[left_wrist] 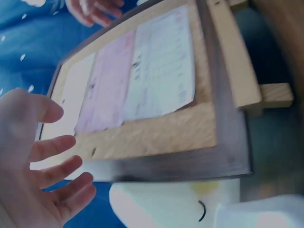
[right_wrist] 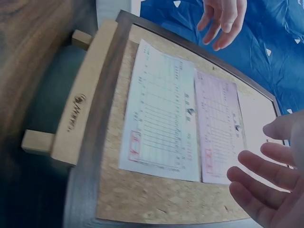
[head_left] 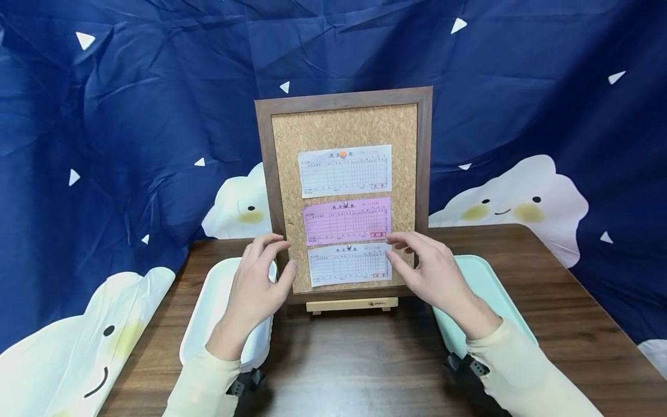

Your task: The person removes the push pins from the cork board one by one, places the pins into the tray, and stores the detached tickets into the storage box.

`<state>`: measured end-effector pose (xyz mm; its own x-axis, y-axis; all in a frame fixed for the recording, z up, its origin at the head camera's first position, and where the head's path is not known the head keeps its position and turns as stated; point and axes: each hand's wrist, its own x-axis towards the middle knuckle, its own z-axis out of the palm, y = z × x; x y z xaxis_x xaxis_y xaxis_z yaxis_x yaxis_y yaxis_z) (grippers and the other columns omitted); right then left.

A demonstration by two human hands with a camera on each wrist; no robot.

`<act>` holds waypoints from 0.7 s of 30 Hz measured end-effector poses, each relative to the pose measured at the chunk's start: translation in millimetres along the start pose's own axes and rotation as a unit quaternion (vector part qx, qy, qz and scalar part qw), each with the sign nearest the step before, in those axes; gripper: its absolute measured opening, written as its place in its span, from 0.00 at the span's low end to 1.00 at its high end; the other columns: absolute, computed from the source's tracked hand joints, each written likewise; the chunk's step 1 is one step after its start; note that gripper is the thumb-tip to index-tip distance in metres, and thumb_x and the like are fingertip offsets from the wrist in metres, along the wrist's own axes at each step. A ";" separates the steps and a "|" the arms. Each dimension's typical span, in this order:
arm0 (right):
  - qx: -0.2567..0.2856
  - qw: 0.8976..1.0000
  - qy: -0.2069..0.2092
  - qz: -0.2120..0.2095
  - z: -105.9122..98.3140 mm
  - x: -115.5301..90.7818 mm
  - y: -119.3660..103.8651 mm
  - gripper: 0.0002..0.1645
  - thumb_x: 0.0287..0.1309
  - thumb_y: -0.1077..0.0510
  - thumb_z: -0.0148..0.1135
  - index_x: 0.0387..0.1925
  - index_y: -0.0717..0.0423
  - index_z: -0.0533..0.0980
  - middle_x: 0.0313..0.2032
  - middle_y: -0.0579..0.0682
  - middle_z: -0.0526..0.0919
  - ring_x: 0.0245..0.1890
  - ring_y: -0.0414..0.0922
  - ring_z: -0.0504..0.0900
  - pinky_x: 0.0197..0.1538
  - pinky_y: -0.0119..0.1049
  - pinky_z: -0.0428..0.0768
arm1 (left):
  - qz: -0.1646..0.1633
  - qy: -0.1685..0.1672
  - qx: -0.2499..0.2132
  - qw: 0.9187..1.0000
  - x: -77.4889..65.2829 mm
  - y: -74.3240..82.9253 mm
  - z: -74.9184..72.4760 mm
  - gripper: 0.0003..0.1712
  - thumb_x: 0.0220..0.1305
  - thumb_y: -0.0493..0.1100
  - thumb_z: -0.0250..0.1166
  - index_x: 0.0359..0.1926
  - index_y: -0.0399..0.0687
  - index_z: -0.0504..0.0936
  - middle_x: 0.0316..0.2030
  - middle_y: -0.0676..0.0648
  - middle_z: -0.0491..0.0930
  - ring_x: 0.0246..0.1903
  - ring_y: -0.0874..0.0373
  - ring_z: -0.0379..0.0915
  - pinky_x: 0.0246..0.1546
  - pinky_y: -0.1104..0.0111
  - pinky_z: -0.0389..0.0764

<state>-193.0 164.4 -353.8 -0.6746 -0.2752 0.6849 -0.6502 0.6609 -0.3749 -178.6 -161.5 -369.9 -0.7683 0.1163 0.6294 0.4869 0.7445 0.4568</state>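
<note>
A framed cork board (head_left: 344,124) leans on a small wooden easel (head_left: 351,305). Three printed slips are pinned to it in a column: a white slip (head_left: 345,174) under an orange pin (head_left: 343,154), a pink slip (head_left: 346,223) and a lower pale slip (head_left: 350,267), each of these two under a silvery pin. My left hand (head_left: 257,278) hovers by the board's left edge with loosely bent fingers and nothing in them. Opposite it, my right hand (head_left: 432,263) hangs before the lower right of the board, also holding nothing; in the right wrist view its fingers (right_wrist: 259,164) are spread.
On the brown wooden table (head_left: 344,359), a white tray (head_left: 195,324) lies at the left, partly behind my left hand. A mint green tray (head_left: 500,295) is at the right, partly behind my right arm. A blue cloth (head_left: 156,116) with cloud faces hangs behind.
</note>
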 end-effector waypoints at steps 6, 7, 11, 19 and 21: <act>-0.001 1.000 0.021 -0.014 -7.6 9.5 0.7 0.14 0.63 0.68 0.72 0.50 0.61 0.86 0.41 0.53 0.92 0.32 0.45 0.85 0.32 0.30 0.77 | -0.021 0.008 -0.026 0.999 11.6 -9.9 -12.4 0.19 0.69 0.42 0.68 0.58 0.40 0.86 0.64 0.42 0.79 0.65 0.41 0.75 0.64 0.44 0.75; -0.001 1.000 0.023 -0.017 -8.7 10.9 0.9 0.13 0.63 0.68 0.72 0.50 0.61 0.86 0.40 0.53 0.92 0.31 0.44 0.84 0.33 0.28 0.76 | -0.022 0.009 -0.027 0.999 12.9 -11.5 -13.9 0.19 0.69 0.42 0.68 0.58 0.40 0.86 0.64 0.42 0.79 0.65 0.41 0.75 0.64 0.44 0.75; -0.003 0.999 0.027 -0.024 -11.5 17.0 2.3 0.13 0.64 0.68 0.72 0.49 0.62 0.86 0.38 0.53 0.92 0.30 0.43 0.83 0.33 0.25 0.75 | -0.029 0.007 -0.030 0.999 17.7 -16.2 -18.5 0.21 0.70 0.41 0.67 0.61 0.40 0.85 0.64 0.41 0.79 0.63 0.40 0.75 0.63 0.43 0.75; -0.005 1.000 0.022 -0.022 -10.0 28.4 5.3 0.11 0.66 0.68 0.71 0.49 0.62 0.87 0.41 0.54 0.92 0.37 0.48 0.88 0.34 0.44 0.84 | -0.048 0.015 -0.040 0.998 26.8 -22.6 -21.7 0.24 0.71 0.43 0.67 0.64 0.42 0.82 0.64 0.42 0.81 0.59 0.42 0.79 0.61 0.47 0.80; -0.007 0.999 0.024 -0.026 -9.5 31.2 5.9 0.11 0.66 0.67 0.71 0.49 0.62 0.87 0.41 0.54 0.92 0.37 0.49 0.89 0.34 0.45 0.84 | -0.047 0.019 -0.049 0.997 29.2 -23.4 -21.9 0.24 0.71 0.42 0.67 0.65 0.41 0.82 0.64 0.41 0.81 0.60 0.42 0.79 0.61 0.48 0.80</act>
<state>-214.6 166.3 -328.7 -0.6222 -0.2764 0.7324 -0.6792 0.6558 -0.3296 -203.3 -189.9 -348.4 -0.7967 0.0220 0.6040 0.4535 0.6824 0.5733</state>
